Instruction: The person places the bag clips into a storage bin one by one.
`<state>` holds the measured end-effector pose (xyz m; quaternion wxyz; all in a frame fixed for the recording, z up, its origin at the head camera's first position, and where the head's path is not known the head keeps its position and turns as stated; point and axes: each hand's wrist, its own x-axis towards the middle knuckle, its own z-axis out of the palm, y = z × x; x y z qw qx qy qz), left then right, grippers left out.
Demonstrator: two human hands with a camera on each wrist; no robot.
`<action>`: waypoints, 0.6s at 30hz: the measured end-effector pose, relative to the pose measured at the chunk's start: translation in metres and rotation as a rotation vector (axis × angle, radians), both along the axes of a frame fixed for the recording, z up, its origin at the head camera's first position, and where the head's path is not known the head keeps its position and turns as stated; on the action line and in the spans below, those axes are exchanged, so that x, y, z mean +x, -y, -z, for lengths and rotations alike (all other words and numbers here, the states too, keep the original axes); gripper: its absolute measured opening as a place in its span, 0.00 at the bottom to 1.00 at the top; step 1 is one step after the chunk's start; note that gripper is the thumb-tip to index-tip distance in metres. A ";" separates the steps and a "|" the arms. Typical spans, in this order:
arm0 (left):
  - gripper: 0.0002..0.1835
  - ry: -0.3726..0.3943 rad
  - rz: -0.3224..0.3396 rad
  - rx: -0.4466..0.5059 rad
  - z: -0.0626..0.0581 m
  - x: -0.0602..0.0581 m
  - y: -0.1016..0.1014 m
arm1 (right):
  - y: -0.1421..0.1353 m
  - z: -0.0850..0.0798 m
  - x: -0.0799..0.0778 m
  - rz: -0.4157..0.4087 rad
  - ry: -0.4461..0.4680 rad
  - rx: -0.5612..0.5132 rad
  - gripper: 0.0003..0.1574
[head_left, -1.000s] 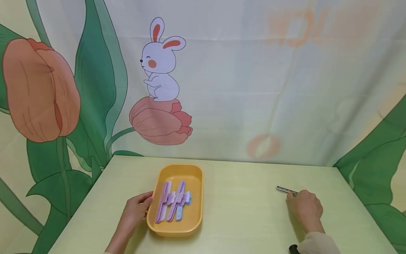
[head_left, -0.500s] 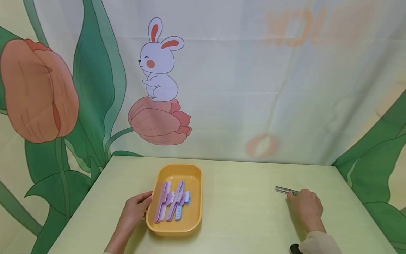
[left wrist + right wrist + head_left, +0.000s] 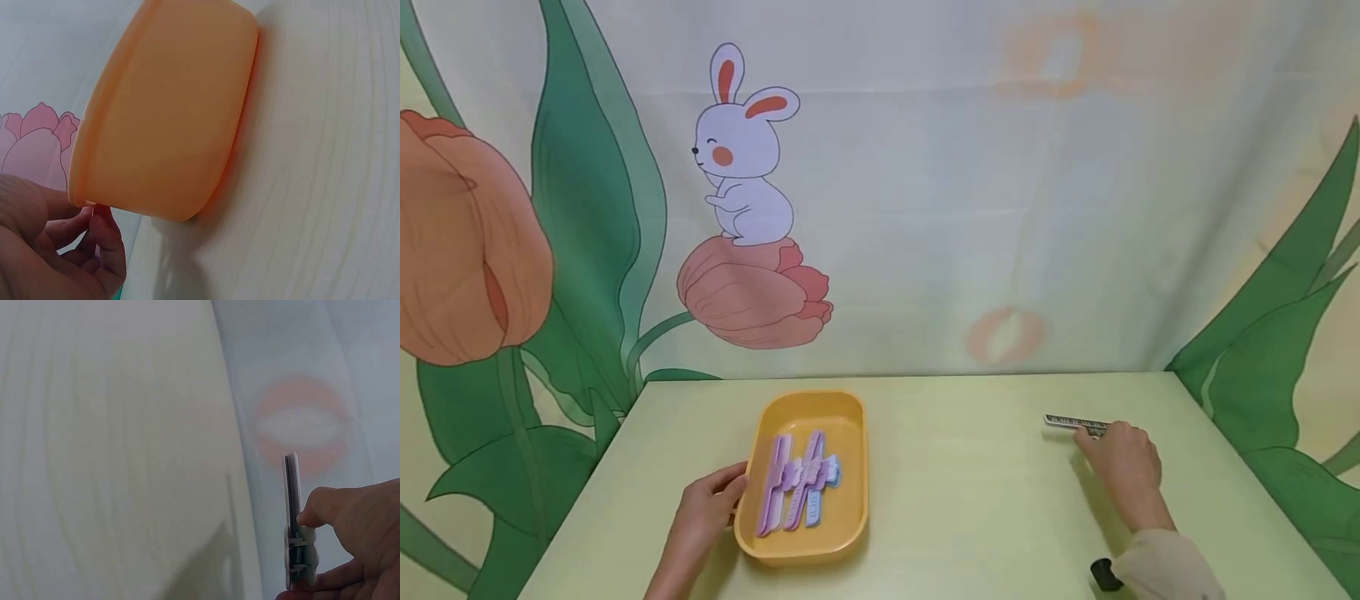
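Observation:
My left hand (image 3: 702, 508) pinches the left rim of a yellow plastic tray (image 3: 850, 533), with thumb and fingers at its edge in the left wrist view. Several long bag clips (image 3: 805, 483) in purple, white and blue lie side by side in the tray. Over the right side of the table, my right hand (image 3: 1123, 467) grips another bag clip (image 3: 1063, 422), black and white along its bar. The right wrist view shows its metal spring, with my thumb on one side of the clip (image 3: 292, 500). A shadow falls on the table apart from this hand.
The pale table (image 3: 955, 483) stretches between the tray and my right hand. Behind it hangs a cloth backdrop (image 3: 910, 208) printed with a rabbit and tulips. A dark object (image 3: 1105, 575) sits at my right sleeve.
My right hand has raised the black-and-white clip from the table. My left hand stays on the tray. The head view has shifted, so the backdrop sits further left.

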<state>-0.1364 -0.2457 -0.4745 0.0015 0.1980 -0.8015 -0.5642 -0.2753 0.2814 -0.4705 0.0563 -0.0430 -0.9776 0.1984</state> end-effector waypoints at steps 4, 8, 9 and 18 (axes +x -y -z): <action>0.23 0.025 -0.029 0.019 0.003 0.010 0.006 | 0.011 -0.010 -0.003 -0.033 -0.064 -0.007 0.34; 0.24 0.020 -0.023 0.015 0.003 0.011 0.007 | 0.018 -0.022 -0.001 -0.035 -0.173 -0.027 0.32; 0.24 0.017 -0.022 0.011 0.002 0.010 0.007 | 0.019 -0.025 0.000 -0.034 -0.204 -0.033 0.31; 0.23 0.014 -0.005 -0.021 0.001 -0.001 0.001 | 0.018 -0.049 0.008 -0.043 -0.412 -0.091 0.19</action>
